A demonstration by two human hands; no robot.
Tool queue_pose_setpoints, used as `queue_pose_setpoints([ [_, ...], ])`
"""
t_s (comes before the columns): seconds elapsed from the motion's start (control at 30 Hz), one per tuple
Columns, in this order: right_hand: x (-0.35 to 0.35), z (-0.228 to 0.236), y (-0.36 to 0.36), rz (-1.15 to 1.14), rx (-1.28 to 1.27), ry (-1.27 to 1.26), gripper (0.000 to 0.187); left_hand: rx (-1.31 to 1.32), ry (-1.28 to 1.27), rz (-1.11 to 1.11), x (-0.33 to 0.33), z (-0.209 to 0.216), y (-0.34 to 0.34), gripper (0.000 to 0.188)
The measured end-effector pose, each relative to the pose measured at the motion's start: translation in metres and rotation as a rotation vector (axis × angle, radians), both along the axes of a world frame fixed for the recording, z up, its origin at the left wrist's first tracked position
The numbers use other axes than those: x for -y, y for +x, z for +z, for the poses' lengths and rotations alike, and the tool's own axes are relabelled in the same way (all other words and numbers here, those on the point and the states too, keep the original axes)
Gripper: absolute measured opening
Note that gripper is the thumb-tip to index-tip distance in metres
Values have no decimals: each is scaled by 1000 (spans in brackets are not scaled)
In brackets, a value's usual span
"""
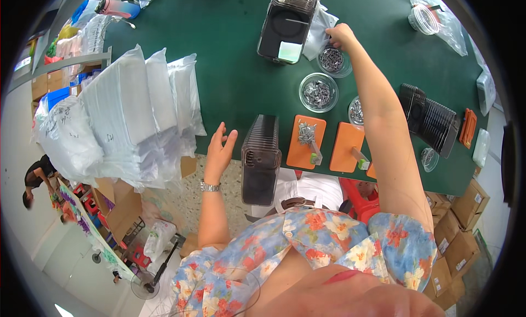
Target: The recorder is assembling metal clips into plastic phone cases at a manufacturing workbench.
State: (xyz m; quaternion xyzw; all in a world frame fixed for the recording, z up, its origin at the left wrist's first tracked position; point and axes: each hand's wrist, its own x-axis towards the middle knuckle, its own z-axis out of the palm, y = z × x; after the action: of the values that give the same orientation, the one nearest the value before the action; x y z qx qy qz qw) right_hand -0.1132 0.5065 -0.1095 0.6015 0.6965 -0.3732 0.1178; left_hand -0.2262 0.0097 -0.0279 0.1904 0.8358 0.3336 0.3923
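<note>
My left hand [220, 153] is empty, its fingers apart, just off the table's near edge and left of a stack of dark, see-through phone cases [261, 172]. My right arm stretches far across the table. The right hand [342, 36] is closed by the rim of a clear bowl of small metal parts [332, 59], next to a clear plastic bag [319, 33]; its fingertips are too small to show what they hold. A second bowl of metal parts [318, 92] stands nearer. Two orange blocks [298, 153] [342, 147] lie close to me, one with metal parts on it.
Another dark case stack [287, 24] lies at the far middle of the green table [235, 59]. Wrapped white packs [129, 98] fill the left side. More dark cases [430, 120] stand at the right, near an orange piece [467, 128]. Cardboard boxes [455, 235] are on the floor.
</note>
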Motion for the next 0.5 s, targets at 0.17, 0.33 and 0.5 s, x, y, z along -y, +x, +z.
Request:
queue_pose_setpoints([
  [0.17,-3,-4,4,-22,-49,-18,27,132,32,138,12,-12,4,68],
  [0.33,-21,-8,44,-185,-213,-26,24,399,-1,349,41,-31,19,58],
  [0.5,-39,-12,114,-439,-335,105,27,627,205,353,76,-59,40,44],
])
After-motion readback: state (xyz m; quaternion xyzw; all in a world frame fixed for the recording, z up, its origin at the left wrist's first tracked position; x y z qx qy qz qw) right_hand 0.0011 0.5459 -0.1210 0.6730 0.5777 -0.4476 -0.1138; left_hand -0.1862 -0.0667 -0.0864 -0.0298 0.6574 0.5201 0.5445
